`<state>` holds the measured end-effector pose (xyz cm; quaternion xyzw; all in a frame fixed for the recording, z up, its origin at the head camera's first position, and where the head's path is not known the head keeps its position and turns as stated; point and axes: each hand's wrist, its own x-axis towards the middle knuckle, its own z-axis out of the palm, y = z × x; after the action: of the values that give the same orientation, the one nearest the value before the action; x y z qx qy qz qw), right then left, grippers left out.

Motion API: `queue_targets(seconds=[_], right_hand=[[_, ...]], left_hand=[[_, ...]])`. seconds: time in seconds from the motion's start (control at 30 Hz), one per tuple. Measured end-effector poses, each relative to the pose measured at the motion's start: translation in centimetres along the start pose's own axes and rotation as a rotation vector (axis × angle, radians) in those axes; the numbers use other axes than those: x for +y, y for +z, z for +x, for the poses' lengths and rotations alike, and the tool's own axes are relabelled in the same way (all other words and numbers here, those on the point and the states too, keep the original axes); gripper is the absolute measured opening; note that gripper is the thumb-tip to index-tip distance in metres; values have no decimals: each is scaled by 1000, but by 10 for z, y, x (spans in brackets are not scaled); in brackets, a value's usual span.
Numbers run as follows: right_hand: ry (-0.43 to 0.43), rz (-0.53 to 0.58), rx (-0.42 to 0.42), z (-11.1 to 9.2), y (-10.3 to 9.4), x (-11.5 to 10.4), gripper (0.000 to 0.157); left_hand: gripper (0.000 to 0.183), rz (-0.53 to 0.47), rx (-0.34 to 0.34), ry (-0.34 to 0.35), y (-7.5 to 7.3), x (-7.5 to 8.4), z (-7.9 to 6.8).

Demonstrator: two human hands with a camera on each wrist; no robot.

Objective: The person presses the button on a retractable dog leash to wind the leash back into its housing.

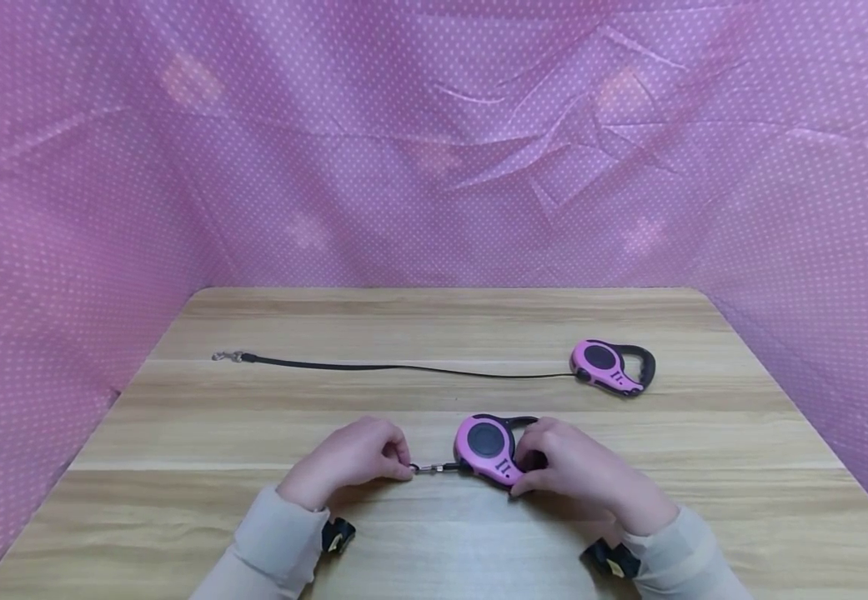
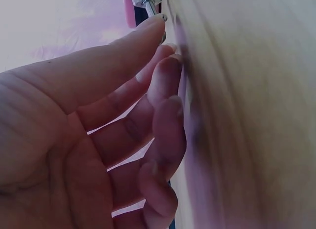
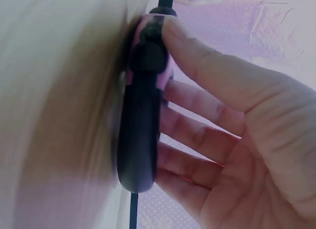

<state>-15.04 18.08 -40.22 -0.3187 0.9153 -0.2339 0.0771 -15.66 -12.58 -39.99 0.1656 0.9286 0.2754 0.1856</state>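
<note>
Your left hand (image 1: 351, 460) is pinching the metal clip (image 1: 426, 468) between thumb and fingertips (image 2: 165, 66), the other fingers curling against the table (image 1: 434, 333). Your right hand (image 1: 564, 467) is gripping the near leash (image 1: 488, 448), thumb lying along its edge and fingers wrapping round the black handle (image 3: 140, 135). That pink casing is resting on the wood near the front edge, its clip sticking out at 9 o'clock towards your left hand. At 1 o'clock from your hands, well apart, a second leash (image 1: 612, 367) is lying flat, its black cord (image 1: 403, 367) running out at 9 o'clock to a metal hook (image 1: 227, 357). Pink dotted cloth (image 1: 434, 142) is hanging round the table.
</note>
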Motion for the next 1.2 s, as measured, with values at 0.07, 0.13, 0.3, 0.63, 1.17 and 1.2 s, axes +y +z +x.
queue_targets(seconds=[0.07,0.13,0.3,0.63,1.17,1.2], right_hand=[[-12,-5,20,0,-2,2,19],[-33,-12,51,-1,-4,4,16],[-38,-17,129,-3,-13,10,9],[62,-16,305,-14,-37,30,19],[238,-6,422,-25,-68,73,36],[245,-15,425,-26,-69,75,37]], left_hand=[[12,-11,5,2,-2,-1,0],[12,-21,12,10,-4,-4,-1],[16,-90,28,12,-13,-15,-1],[27,-164,181,-22,-33,-39,-1],[35,-346,393,-38,-64,-76,2],[36,-358,394,-42,-66,-78,1]])
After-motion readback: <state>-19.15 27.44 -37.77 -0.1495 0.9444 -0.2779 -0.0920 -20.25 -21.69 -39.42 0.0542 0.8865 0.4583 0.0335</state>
